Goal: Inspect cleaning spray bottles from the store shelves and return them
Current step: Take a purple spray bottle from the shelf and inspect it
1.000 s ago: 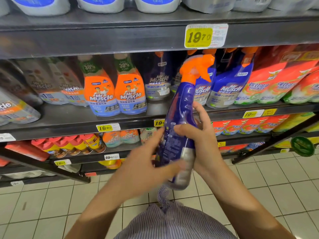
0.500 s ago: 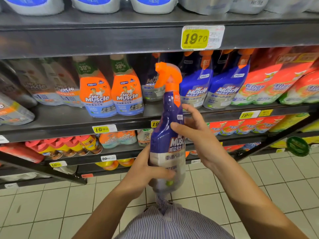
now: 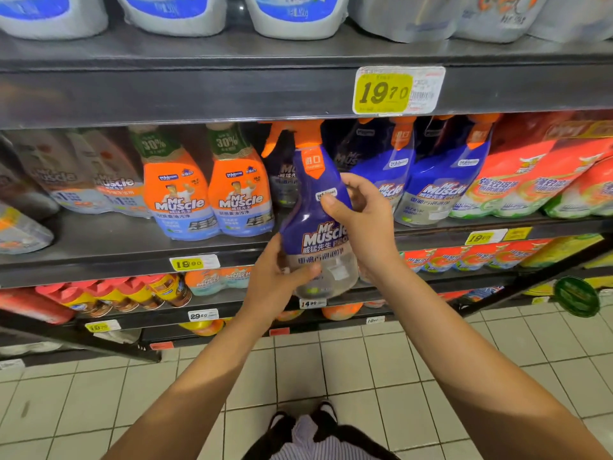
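My left hand (image 3: pixel 277 288) gripped the spray bottle (image 3: pixel 310 210) at its base, my right hand (image 3: pixel 363 224) its middle; I judged inspection finished, needing an upright return to the shelf (image 3: pixel 99 242).

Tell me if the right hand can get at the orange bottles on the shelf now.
Likely not: the right hand grips the held bottle, which stands between it and the orange bottles.

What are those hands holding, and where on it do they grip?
A purple spray bottle. The left hand grips its lower body near the base; the right hand grips its middle.
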